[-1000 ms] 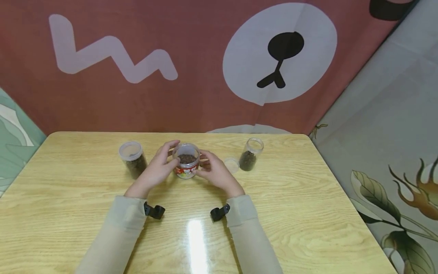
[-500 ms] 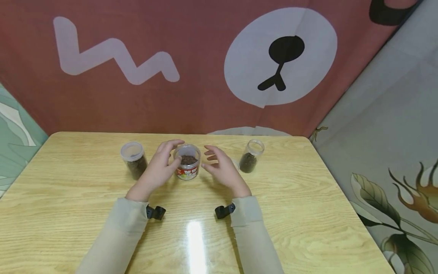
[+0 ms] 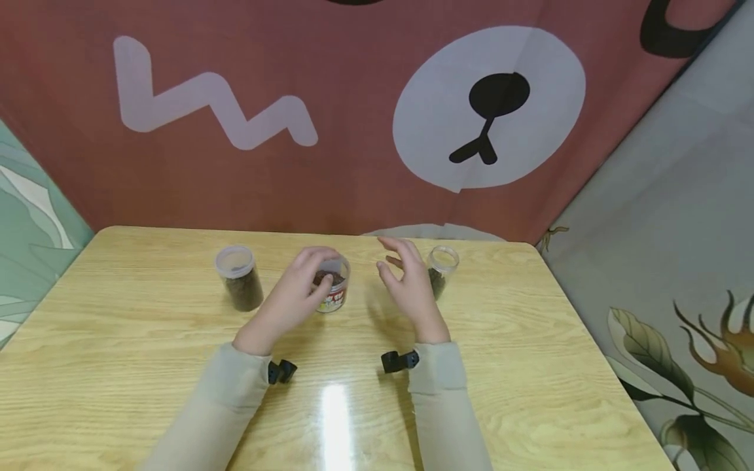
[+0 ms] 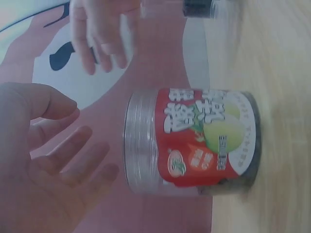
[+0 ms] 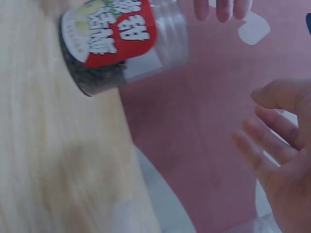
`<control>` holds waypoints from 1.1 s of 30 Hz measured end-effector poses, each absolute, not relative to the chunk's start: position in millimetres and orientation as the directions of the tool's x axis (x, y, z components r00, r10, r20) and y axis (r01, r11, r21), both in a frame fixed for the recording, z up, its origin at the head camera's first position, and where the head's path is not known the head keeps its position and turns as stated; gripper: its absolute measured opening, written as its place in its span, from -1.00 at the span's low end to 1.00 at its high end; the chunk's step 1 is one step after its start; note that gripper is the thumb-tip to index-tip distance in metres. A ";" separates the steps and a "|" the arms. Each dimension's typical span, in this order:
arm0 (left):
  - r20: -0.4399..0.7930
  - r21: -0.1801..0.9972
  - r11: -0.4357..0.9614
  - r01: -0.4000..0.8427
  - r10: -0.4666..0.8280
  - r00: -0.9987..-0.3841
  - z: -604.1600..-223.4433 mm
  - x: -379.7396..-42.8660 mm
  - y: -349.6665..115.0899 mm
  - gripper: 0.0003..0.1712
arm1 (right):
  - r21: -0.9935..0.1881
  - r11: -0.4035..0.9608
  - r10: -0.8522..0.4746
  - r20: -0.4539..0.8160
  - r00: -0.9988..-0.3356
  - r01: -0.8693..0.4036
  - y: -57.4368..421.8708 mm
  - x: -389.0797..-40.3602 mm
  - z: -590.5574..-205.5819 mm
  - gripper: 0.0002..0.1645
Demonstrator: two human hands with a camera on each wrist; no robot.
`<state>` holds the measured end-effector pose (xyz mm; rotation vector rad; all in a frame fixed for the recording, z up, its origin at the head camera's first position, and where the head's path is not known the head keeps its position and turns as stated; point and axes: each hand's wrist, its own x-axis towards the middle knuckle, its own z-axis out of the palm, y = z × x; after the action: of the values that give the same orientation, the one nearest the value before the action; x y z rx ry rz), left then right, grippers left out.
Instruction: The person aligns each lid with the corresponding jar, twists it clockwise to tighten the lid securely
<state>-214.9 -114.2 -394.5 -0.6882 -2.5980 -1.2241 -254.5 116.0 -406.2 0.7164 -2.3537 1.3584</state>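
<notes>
A clear plastic jar with a red fruit label and dark brown contents stands upright and uncovered on the table. My left hand hovers at its left side, covering part of the rim in the head view; the left wrist view shows the loosely bent fingers apart from the jar wall. To the right of that jar, my right hand hangs in the air, fingers relaxed and holding nothing. It partly hides a slimmer clear jar with dark contents. In the right wrist view, the labelled jar is well away from the right hand's fingers.
A taller clear jar filled with dark material stands to the left, beyond the left hand. All of this is on a light wooden table. Behind it hangs a reddish-brown cloth with a cartoon face.
Both hands were around the labelled jar. The right hand has let go and moved right, toward the slim jar. The left hand has loosened and lifted slightly beside the rim.
</notes>
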 end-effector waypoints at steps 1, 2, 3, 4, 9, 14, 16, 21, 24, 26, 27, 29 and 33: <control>0.357 0.678 0.549 0.489 0.336 -0.872 -394.0 -214.0 -111.7 -0.58 | -0.693 0.420 -0.246 0.535 -0.808 -0.586 117.8 -254.0 -404.2 -0.51; 0.358 0.678 0.544 0.495 0.344 -0.868 -393.2 -212.9 -109.1 -0.58 | -0.681 0.421 -0.234 0.557 -0.797 -0.599 119.8 -253.4 -402.2 -0.53; 0.359 0.676 0.542 0.500 0.350 -0.865 -392.8 -211.9 -106.2 -0.58 | -0.670 0.423 -0.218 0.578 -0.786 -0.610 121.9 -252.8 -400.1 -0.55; 0.357 0.676 0.540 0.501 0.355 -0.864 -392.9 -210.8 -104.0 -0.58 | -0.657 0.435 -0.199 0.597 -0.777 -0.616 123.7 -252.5 -398.9 -0.57; 0.400 0.632 0.536 0.560 0.393 -0.828 -395.8 -210.1 -87.6 -0.61 | -0.632 0.472 -0.058 0.674 -0.737 -0.615 134.9 -251.8 -391.9 -0.62; 0.433 0.541 0.568 0.620 0.444 -0.784 -396.5 -210.1 -66.5 -0.63 | -0.693 0.450 0.114 0.670 -0.734 -0.563 148.8 -252.4 -386.7 -0.67; 0.435 0.525 0.566 0.636 0.464 -0.772 -397.0 -209.4 -57.8 -0.62 | -0.728 0.430 0.173 0.646 -0.743 -0.533 155.6 -252.1 -385.9 -0.66; 0.396 0.515 0.563 0.646 0.512 -0.762 -400.3 -208.7 -36.2 -0.60 | -0.812 0.397 0.282 0.551 -0.785 -0.427 174.9 -251.5 -387.5 -0.60; 0.333 0.526 0.580 0.622 0.533 -0.778 -402.7 -210.5 -25.0 -0.57 | -0.873 0.348 0.339 0.458 -0.822 -0.343 184.1 -251.9 -388.4 -0.58; 0.289 0.538 0.587 0.605 0.546 -0.787 -404.2 -212.4 -19.1 -0.54 | -0.905 0.310 0.367 0.396 -0.842 -0.291 188.7 -252.2 -389.5 -0.56; 0.267 0.548 0.587 0.596 0.553 -0.789 -404.9 -213.5 -16.7 -0.52 | -0.917 0.298 0.374 0.369 -0.851 -0.267 190.8 -252.4 -390.3 -0.55; 0.232 0.563 0.586 0.583 0.566 -0.791 -406.8 -215.7 -12.8 -0.49 | -0.937 0.268 0.380 0.316 -0.869 -0.223 193.1 -252.3 -390.7 -0.52; 0.182 0.597 0.575 0.560 0.583 -0.792 -411.3 -219.7 -7.4 -0.43 | -0.958 0.224 0.362 0.251 -0.898 -0.178 198.6 -254.8 -394.6 -0.50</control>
<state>-219.7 -7.4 -411.3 -1.0232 -2.8179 -1.0484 -254.8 198.6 -394.6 -0.1694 -2.0813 1.7165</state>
